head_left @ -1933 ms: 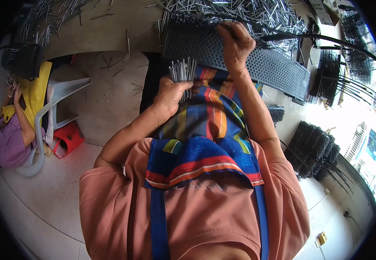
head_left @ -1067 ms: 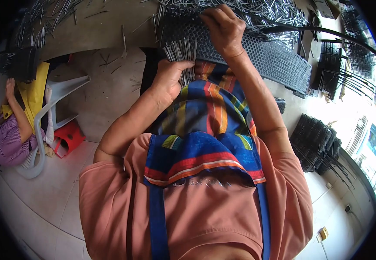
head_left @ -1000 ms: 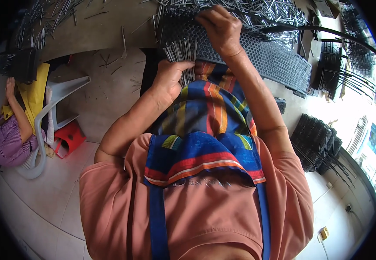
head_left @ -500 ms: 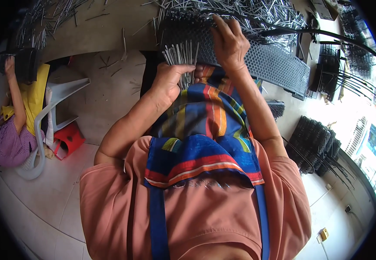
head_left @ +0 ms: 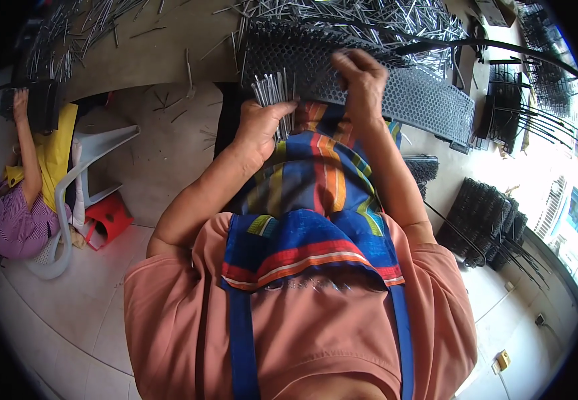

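Note:
My left hand (head_left: pixel 262 127) is closed around a bundle of thin metal rods (head_left: pixel 272 90), their upper ends fanned out. It is beside the left end of a dark perforated panel (head_left: pixel 429 100) full of small round holes, which lies across in front of me at the table edge. Over the middle of this panel is my right hand (head_left: pixel 367 83), its fingers curled together. Its fingertips are blurred, so anything small between them cannot be made out. Dark short ends (head_left: pixel 289 33) stand close together along the panel's far left part.
A big heap of loose metal rods (head_left: pixel 395 17) covers the table behind the panel; more lie scattered at left. A dark cable (head_left: pixel 502 48) crosses at right. Black rod racks (head_left: pixel 482 223) stand on the floor. A co-worker (head_left: pixel 25 213) sits at left by a grey plastic chair (head_left: pixel 69 180).
My right hand has come back from the panel's far edge, toward me and slightly right. My left hand stays nearly in place, with its bundle tilted a little differently.

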